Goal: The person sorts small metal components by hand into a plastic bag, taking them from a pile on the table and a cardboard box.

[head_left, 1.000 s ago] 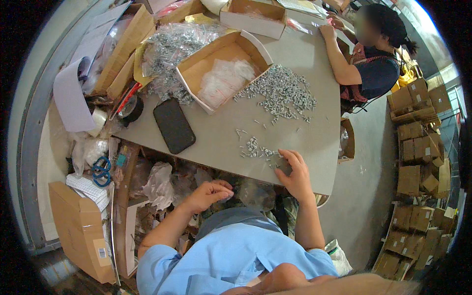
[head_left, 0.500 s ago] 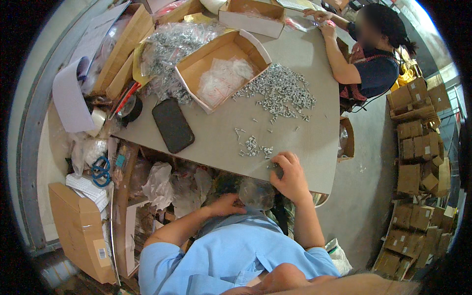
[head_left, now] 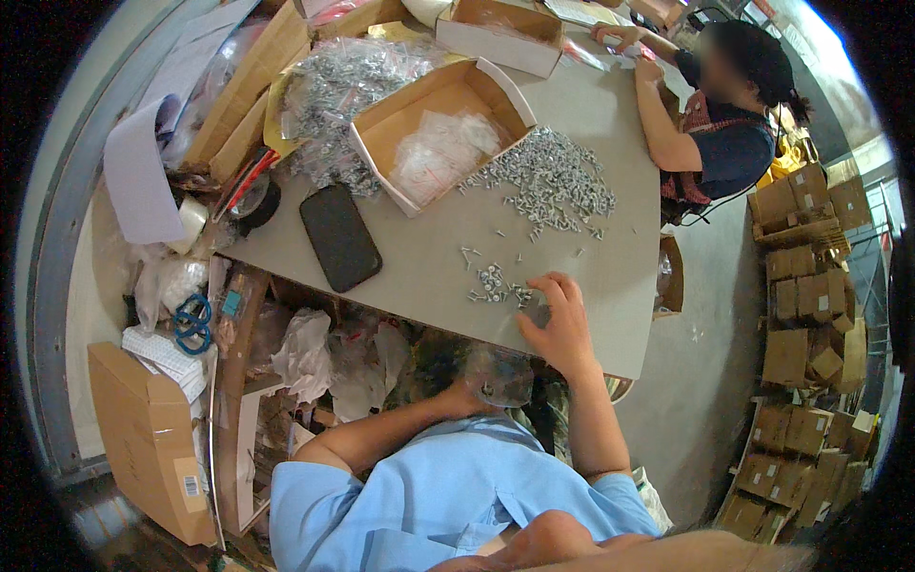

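Observation:
My right hand (head_left: 560, 327) rests at the near edge of the grey table, thumb and fingers apart, fingertips beside a small cluster of silver screws (head_left: 492, 282). A larger heap of the same screws (head_left: 562, 181) lies farther back. My left hand (head_left: 465, 399) is below the table edge, close to my body. A clear plastic bag (head_left: 499, 375) hangs at the edge there and covers its fingers, so whether it grips the bag is hidden. Something small and dark shows in the lower part of the bag.
An open cardboard box (head_left: 369, 136) holding small clear bags stands beyond the screws. Bagged screws (head_left: 334, 105) pile up left of it, near a black phone-like slab (head_left: 340, 238). Blue-handled scissors (head_left: 193, 324) hang at left. Another person (head_left: 720, 133) works at the far right.
My left hand has moved right, behind the clear bag. My right hand has shifted slightly up toward the small screw cluster, its thumb further from the fingers. The whole view has shifted a little.

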Available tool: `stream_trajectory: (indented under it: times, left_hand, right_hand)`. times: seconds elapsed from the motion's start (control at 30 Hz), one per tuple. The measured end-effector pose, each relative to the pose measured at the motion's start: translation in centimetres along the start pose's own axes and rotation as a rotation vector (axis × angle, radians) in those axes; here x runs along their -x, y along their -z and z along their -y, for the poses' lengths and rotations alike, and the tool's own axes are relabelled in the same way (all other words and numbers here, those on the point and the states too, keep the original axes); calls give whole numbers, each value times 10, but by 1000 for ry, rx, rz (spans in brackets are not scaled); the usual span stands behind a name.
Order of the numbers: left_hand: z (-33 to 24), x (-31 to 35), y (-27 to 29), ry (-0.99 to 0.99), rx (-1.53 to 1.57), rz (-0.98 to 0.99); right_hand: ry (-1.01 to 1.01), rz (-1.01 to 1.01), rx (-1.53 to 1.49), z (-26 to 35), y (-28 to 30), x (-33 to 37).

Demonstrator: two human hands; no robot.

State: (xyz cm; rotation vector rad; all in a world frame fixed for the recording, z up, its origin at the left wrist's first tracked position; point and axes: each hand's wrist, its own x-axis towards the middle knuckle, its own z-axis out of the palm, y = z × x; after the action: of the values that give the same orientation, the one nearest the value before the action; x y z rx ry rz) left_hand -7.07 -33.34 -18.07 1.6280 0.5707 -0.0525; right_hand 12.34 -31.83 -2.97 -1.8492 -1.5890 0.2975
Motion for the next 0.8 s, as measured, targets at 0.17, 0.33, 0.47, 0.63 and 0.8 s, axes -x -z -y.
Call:
stream_trajectory:
  times: [0.17, 0.33, 0.47, 0.63, 0.8]
  left_hand:
    - [13, -2, -8, 7, 122, -53]
    - [-1, 0, -5, 79, 24, -68]
    - [17, -5, -14, -3, 31, -122]
    - [13, -4, -13, -4, -32, -147]
    - [17, -5, -14, -53, -15, -166]
  right_hand:
    - [87, 44, 64, -14, -7, -7]
    - [5, 73, 4, -15, -5, 1]
    - [16, 23, 17, -13, -8, 4]
    - [77, -13, 56, -11, -12, 2]
    - [32, 49, 88, -11, -8, 7]
